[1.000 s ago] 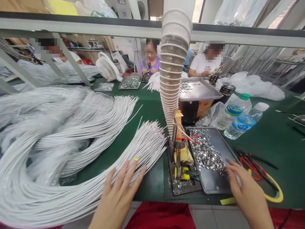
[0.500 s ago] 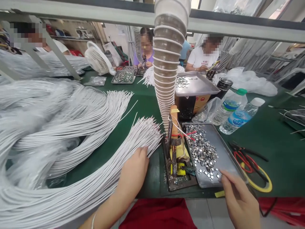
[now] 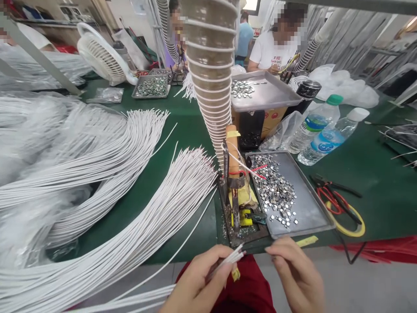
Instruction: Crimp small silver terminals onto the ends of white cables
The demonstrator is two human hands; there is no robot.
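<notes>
Left hand (image 3: 198,282) low in view, at the bench's near edge, fingers pressed together on a few white wires (image 3: 228,259); the wire tips stick out past the fingertips toward the right, and the rest of each strand trails back left into the large wire bundle (image 3: 140,221) fanned across the green bench (image 3: 384,191). Right hand (image 3: 298,276) just beside the wire tips, thumb and forefinger pinched together; whether a small part sits between them cannot be told. Directly beyond both hands: a small crimping fixture (image 3: 239,204) with yellow and orange parts, standing on a dark base littered with metal bits. Touching its right side, a grey tray (image 3: 312,208) carrying a heap of small metal clips (image 3: 275,189). Red-handled cutters (image 3: 332,198) and a yellow loop lie right of the tray. Two water bottles (image 3: 325,134) lie farther back. A ribbed exhaust hose (image 3: 211,74) hangs down to the fixture. Other people sit at the far side of the bench.
</notes>
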